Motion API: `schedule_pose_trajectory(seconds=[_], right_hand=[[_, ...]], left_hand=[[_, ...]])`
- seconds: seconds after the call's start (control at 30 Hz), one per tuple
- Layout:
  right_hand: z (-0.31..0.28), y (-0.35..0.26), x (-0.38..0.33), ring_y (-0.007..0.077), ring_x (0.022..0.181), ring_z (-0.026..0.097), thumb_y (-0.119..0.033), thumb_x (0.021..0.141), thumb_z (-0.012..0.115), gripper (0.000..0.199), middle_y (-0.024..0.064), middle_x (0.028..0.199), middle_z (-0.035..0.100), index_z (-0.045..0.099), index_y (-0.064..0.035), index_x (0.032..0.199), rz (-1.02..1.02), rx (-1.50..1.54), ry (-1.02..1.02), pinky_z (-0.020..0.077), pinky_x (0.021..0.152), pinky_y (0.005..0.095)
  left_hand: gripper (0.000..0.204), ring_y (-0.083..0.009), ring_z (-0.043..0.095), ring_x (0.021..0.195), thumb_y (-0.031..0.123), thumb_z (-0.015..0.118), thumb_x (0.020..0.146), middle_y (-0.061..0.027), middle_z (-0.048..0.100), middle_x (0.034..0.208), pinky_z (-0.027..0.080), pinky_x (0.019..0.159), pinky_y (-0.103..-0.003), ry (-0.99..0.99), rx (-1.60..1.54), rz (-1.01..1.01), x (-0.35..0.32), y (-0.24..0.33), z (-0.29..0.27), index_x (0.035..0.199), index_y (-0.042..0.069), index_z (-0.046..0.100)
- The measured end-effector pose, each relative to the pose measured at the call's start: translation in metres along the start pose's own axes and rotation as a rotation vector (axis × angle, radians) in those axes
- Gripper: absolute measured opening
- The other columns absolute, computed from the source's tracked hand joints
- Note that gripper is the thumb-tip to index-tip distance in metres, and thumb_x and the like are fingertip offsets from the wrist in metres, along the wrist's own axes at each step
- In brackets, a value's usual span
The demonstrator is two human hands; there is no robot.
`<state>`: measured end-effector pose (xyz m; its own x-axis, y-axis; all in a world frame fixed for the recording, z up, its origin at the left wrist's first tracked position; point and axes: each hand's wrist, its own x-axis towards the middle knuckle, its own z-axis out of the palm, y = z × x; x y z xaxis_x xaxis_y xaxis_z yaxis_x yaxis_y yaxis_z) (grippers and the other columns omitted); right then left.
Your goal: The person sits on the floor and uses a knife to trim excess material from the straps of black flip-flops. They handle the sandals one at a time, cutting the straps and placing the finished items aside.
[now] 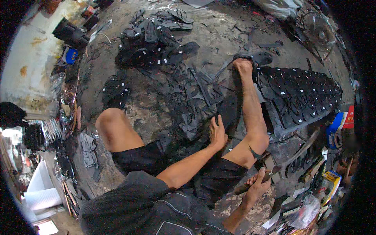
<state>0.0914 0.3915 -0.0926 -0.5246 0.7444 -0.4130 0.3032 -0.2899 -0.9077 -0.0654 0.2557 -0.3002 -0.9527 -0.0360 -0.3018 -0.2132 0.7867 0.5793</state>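
My left hand (218, 135) is open, its fingers stretched out beside my bent right leg. Under and just past its fingertips lies a dark sheet-like piece (228, 113), among black offcut strips (192, 94). Down at the right, my right hand (257, 187) is closed around a knife-like tool (243, 188) with a brown handle. Its other end points up and right, close to a small greyish block (269, 163); whether they touch I cannot tell. Beyond my right shin stand packed rows of black sandals (299, 88) with small white tags.
A heap of black sandals (154, 35) lies far ahead, and a smaller pile (115, 92) sits by my left knee. A fan (319, 33) stands far right. At right are a blue-and-red box (340, 125) and a clear plastic bag (307, 211). Papers (43, 199) lie left.
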Motion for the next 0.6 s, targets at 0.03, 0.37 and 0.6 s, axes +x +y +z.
schedule_pose_trajectory(seconds=[0.03,0.37,0.6], right_hand=[[0.006,0.001,0.001,0.0058,0.047,0.038,-0.025,0.102,0.064,0.021,-0.0057,0.062,0.04,0.052,-0.0081,0.1,-0.025,-0.024,-0.09,0.0337,0.043,0.0246],[0.067,-0.002,-0.023,0.0077,0.053,0.045,-0.035,0.108,0.05,0.031,-0.0003,0.068,0.051,0.057,-0.0052,0.111,0.047,0.084,-0.374,0.0388,0.048,0.0255],[0.085,-0.028,-0.086,0.0131,0.055,0.049,-0.032,0.109,0.045,0.033,0.0032,0.064,0.052,0.061,-0.0031,0.111,-0.368,-0.222,-0.882,0.0392,0.051,0.0326]], left_hand=[[0.09,-0.0425,0.056,0.118,0.021,0.083,0.073,-0.0226,0.053,0.135,0.045,0.099,-0.057,0.022,-0.208,-0.065,0.015,-0.018,-0.013,0.149,0.002,0.038],[0.032,-0.0235,0.073,0.087,0.008,0.076,0.089,-0.0137,0.073,0.101,0.064,0.076,-0.043,-0.202,-1.282,-0.025,-0.085,0.026,-0.289,0.116,0.0,0.061],[0.046,-0.024,0.067,0.107,0.009,0.076,0.091,-0.0159,0.067,0.117,0.056,0.091,-0.039,0.082,-1.277,-0.281,-0.136,0.018,-0.325,0.13,0.003,0.053]])
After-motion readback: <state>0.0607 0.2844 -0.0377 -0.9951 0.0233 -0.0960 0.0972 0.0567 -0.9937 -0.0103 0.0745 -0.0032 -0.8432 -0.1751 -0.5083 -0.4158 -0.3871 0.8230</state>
